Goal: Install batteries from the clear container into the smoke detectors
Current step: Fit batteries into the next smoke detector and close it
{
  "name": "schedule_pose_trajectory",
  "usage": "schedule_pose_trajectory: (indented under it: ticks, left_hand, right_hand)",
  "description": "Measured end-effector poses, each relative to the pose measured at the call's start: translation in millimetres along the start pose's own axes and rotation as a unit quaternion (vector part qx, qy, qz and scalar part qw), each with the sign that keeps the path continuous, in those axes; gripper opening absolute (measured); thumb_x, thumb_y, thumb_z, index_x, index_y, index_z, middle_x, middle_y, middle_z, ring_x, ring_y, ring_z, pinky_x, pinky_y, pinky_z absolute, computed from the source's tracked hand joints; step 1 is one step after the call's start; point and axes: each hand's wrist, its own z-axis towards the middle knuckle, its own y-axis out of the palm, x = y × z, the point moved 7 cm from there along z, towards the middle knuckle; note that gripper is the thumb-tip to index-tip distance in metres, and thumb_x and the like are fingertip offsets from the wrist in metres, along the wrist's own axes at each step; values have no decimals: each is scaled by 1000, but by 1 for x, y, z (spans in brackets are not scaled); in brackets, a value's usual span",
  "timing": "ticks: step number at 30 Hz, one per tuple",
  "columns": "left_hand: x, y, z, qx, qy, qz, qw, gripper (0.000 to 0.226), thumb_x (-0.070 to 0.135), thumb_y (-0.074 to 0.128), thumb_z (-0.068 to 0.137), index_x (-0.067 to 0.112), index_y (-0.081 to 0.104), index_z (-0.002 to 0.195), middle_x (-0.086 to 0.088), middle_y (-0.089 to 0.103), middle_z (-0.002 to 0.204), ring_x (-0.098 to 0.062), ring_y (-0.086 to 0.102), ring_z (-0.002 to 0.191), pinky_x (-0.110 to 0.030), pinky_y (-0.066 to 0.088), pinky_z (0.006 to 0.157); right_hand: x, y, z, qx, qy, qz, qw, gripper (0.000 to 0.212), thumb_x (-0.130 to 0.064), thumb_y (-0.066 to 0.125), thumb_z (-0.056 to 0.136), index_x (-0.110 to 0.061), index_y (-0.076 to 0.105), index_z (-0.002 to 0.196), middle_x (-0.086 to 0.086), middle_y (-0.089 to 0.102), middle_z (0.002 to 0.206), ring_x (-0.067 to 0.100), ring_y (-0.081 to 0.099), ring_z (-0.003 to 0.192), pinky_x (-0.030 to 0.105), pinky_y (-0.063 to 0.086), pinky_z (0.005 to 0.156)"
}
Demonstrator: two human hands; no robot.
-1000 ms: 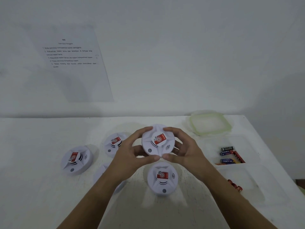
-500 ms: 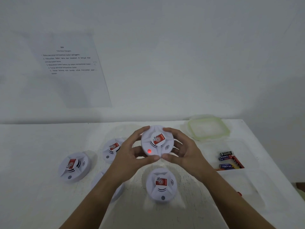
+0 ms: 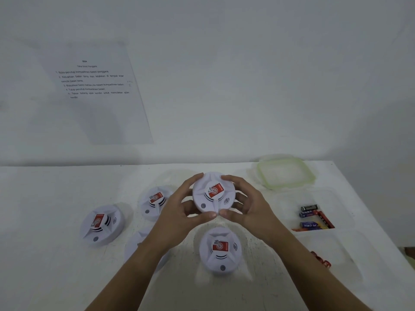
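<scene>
1. We hold a round white plastic smoke detector (image 3: 213,193), red label facing up. It looks lifted off the white table (image 3: 45,198).
2. Our left hand (image 3: 179,212) grasps its rim from 9 o'clock and our right hand (image 3: 249,209) from 3 o'clock. The thumbs meet at its 6 o'clock edge.
3. We judge the shell light, rigid and smooth. The rim is the place to hold it, and it could slip if twisted.
4. The cylindrical batteries (image 3: 314,217) lie in the clear plastic container (image 3: 336,198) at 3 o'clock, well apart from our hands. They would probably roll, so we would pinch each one mid-body.
5. A second white detector (image 3: 221,250) sits at 6 o'clock. Two more detectors (image 3: 101,224) sit towards 8 and 9 o'clock.
</scene>
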Motion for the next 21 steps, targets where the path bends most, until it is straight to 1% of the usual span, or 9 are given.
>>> schedule_pose_trajectory:
  ticks: [3,5,8,11,13,15,17,19,21]
  left_hand:
    - [-9,0,6,-11,-3,20,1000,81,7,86,76,34,47,142,10,66,128,-17,72,107,-29,62,83]
    - [-15,1,13,-20,2,58,998,79,12,85,79,41,45,140,15,66,127,-15,72,105,-27,61,83]
    - [-20,4,19,-28,14,125,992,78,18,83,82,44,40,141,19,64,127,-1,69,102,-16,57,78]
    - [-28,6,23,-29,9,170,985,76,16,82,83,51,38,134,29,63,112,15,64,93,-7,51,74]
    - [-36,8,26,-36,1,212,977,70,21,81,85,55,39,130,25,68,108,11,66,92,-12,54,80]
    - [-43,9,28,-47,-10,248,968,55,30,78,87,41,50,134,11,72,115,-2,67,100,-26,56,91]
    - [-47,9,30,-49,-16,267,962,47,40,74,84,27,60,128,6,74,111,-11,68,98,-37,57,90]
    - [-49,9,33,-52,-19,282,958,47,44,73,83,25,61,125,5,74,108,-12,68,95,-38,57,88]
    - [-51,9,35,-50,-20,301,952,50,40,76,86,26,59,130,4,74,113,-15,69,98,-37,57,90]
  right_hand:
    - [8,1,5,8,5,-38,999,68,-7,86,76,-30,55,133,-9,66,126,19,66,113,37,60,90]
    - [14,2,9,13,10,-70,997,68,-8,86,76,-30,55,133,-12,67,124,12,67,110,32,60,88]
    - [24,3,17,20,15,-115,993,70,-13,87,75,-26,54,136,-13,67,125,6,66,109,24,57,90]
    - [35,4,21,14,39,-146,988,73,-17,87,76,-26,53,140,-11,66,128,5,65,110,29,57,95]
    - [41,5,21,8,55,-169,984,72,-20,86,78,-25,52,142,-7,65,131,10,64,113,34,56,100]
    - [45,6,22,-3,66,-200,978,71,-22,85,79,-24,52,142,-4,64,132,12,62,114,32,52,104]
    - [46,9,23,-9,74,-225,971,67,-22,83,81,-22,53,141,-5,64,128,8,59,110,27,49,105]
    - [43,11,26,-17,70,-263,962,55,-20,79,85,-17,57,136,-2,67,124,10,62,108,32,49,106]
    - [40,13,28,-20,52,-303,951,47,-18,78,83,-16,63,128,0,73,116,16,68,102,41,49,105]
